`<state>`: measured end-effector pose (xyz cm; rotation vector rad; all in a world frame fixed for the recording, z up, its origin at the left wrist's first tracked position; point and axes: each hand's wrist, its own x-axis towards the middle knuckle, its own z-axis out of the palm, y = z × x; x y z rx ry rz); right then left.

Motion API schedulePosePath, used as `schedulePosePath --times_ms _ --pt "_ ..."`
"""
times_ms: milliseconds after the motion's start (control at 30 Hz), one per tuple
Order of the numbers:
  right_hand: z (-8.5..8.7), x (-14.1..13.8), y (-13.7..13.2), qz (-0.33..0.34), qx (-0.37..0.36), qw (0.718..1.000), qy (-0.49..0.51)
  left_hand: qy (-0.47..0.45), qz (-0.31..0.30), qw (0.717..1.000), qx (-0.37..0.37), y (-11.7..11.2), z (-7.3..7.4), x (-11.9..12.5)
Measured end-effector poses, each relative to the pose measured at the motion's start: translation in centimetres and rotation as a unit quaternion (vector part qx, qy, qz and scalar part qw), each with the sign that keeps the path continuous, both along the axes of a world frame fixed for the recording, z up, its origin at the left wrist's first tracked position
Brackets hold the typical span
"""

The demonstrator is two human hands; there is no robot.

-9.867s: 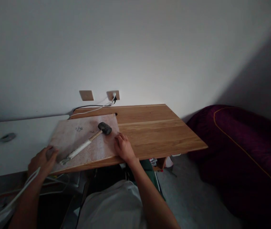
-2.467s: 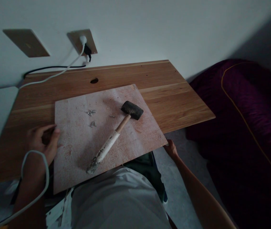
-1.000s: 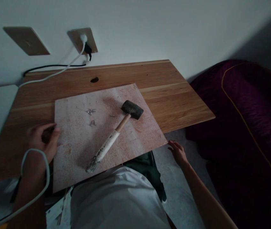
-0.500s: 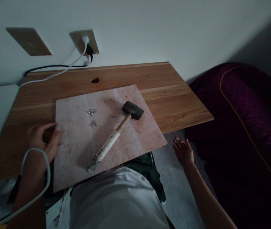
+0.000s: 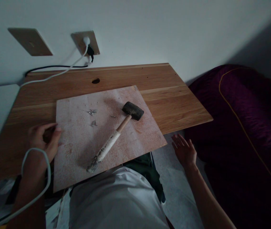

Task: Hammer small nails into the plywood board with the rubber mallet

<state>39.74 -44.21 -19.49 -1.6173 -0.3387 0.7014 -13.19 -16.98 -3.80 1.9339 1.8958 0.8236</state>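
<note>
Two hands: left hand (image 5: 43,140) grip clasping board (image 5: 78,149) edge; right hand (image 5: 184,152) spread, empty.

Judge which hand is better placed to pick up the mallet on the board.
Right, probably: the right hand is open and empty off the board's corner; the left hand is busy gripping the board's left edge.

Left hand (image 5: 43,140) curled, right hand (image 5: 184,152) splayed
</note>
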Motion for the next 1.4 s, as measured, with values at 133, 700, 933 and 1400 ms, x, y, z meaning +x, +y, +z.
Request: schedulePosePath --times_ms 133,700,933,1400 --pt "1.1 1.2 -0.2 -0.008 -0.06 0.992 -0.111 -0.004 0.0 1.0 0.003 -0.3 0.3 0.3" --pt "9.3 -3.3 1.4 0.004 -0.003 0.782 -0.623 -0.021 0.027 0.999 0.041 -0.5 -0.5 0.2" --pt "16.0 -9.0 7.2 0.104 0.1 0.741 -0.655 -0.007 -0.112 0.991 0.068 -1.5 0.1 1.1" --pt "17.8 -23.4 12.5 0.354 0.147 0.901 0.202 -0.123 -0.073 0.964 0.224 4.8 11.6 4.9"
